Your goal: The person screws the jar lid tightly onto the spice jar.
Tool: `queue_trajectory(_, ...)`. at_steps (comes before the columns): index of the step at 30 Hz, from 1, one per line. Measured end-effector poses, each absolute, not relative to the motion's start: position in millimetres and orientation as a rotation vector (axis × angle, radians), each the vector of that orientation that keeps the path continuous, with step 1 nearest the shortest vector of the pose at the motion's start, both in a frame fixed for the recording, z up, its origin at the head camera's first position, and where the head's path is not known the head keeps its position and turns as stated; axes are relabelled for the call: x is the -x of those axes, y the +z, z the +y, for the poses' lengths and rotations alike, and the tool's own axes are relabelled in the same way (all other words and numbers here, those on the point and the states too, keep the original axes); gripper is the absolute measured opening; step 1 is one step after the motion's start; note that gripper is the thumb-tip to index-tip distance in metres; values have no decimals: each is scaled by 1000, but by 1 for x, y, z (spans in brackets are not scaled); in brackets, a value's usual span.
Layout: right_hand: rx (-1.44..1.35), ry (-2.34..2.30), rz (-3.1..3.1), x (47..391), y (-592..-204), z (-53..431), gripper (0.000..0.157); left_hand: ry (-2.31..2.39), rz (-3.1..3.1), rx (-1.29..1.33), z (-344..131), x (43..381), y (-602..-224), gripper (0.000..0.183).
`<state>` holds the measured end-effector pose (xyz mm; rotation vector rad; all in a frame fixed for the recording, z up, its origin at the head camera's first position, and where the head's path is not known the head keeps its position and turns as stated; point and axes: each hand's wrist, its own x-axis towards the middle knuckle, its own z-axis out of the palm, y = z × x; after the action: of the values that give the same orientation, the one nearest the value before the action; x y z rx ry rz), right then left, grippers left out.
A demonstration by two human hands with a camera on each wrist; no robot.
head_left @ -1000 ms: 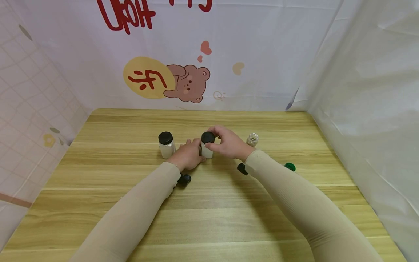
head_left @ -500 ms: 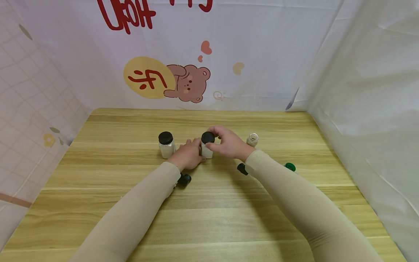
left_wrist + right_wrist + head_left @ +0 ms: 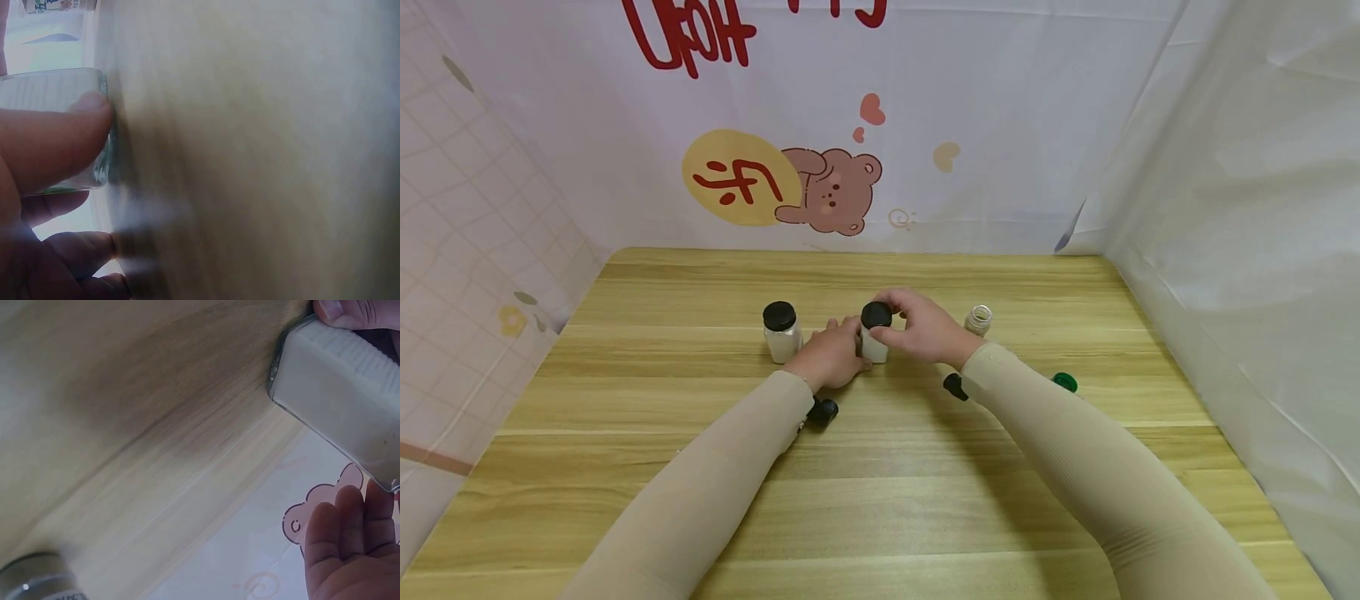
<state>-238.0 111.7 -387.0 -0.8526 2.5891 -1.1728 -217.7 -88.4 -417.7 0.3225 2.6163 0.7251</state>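
Note:
A glass jar (image 3: pixel 874 347) of white contents with a black lid (image 3: pixel 876 315) stands upright on the wooden table. My left hand (image 3: pixel 829 357) grips its body low down; in the left wrist view the thumb (image 3: pixel 62 140) lies across the jar's glass (image 3: pixel 53 81). From the other side, my right hand (image 3: pixel 928 327) holds the lid between thumb and fingers. The right wrist view shows the jar's white-filled body (image 3: pixel 337 394), the right hand's fingers (image 3: pixel 351 540) by its upper end and the left thumb on its lower part. The lid lies outside both wrist views.
A second black-lidded jar (image 3: pixel 782 340) stands left of my left hand. An uncapped glass bottle (image 3: pixel 978 320) is behind my right wrist. Small black objects (image 3: pixel 824 413) lie by the left forearm, another black piece (image 3: pixel 955 386) and a green cap (image 3: pixel 1064 382) by the right.

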Motion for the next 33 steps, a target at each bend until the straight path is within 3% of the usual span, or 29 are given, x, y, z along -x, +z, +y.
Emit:
queue_trajectory(3,815,-1167,2606,238,-387,111,35,724,2619,-321,-88,218,-418,82)
queue_trajectory(10,834,-1167,2579,236,-383,113,56,707,2627,-322,-88,219,-418,83)
queue_trajectory(18,853,-1152,2590,235,-382,112,35,719,2628,-319,-88,218,-417,82)
queue_trajectory(27,834,-1074,2596,235,-380,113,49,718,2625,-322,-88,218,-417,82)
queue_trajectory(33,840,-1045,2615,234,-380,112,39,726,2629,-326,-88,217,-417,82)
